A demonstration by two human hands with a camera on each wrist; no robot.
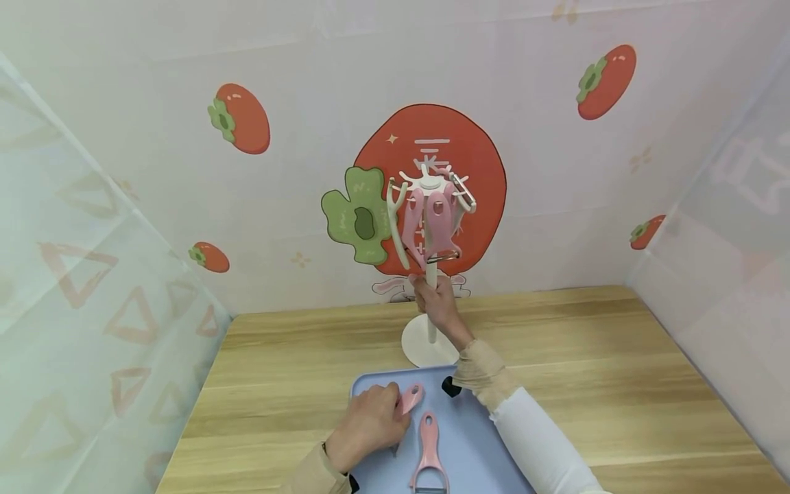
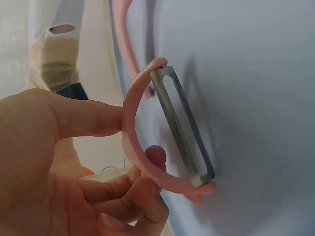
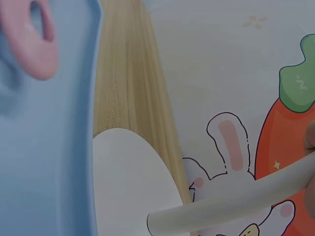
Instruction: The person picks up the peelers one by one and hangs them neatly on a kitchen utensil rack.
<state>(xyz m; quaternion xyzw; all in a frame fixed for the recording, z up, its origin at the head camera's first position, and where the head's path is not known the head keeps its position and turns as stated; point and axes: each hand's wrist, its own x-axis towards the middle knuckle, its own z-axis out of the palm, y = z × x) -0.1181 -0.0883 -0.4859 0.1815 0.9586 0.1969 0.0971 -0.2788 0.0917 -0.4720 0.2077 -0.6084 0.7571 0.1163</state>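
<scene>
My left hand (image 1: 373, 422) pinches a pink peeler (image 1: 411, 395) over the blue tray. In the left wrist view the thumb and fingers hold this peeler (image 2: 129, 118) by its curved frame, its metal blade close over the tray. A second pink peeler (image 1: 429, 442) lies on the tray just right of that hand. My right hand (image 1: 437, 302) grips the pole (image 1: 431, 331) of a white hanging stand, below its crown of hooks (image 1: 428, 181). Pink peelers (image 1: 440, 223) and pale ones (image 1: 396, 226) hang from the hooks. In the right wrist view only fingers (image 3: 310, 137) show at the edge.
The stand's round white base (image 1: 426, 350) rests on the wooden table (image 1: 296, 357) behind the blue tray's far rim (image 1: 389, 375). A printed cloth wall (image 1: 296, 171) stands right behind it, with further cloth walls at both sides. My right forearm crosses over the tray's right side.
</scene>
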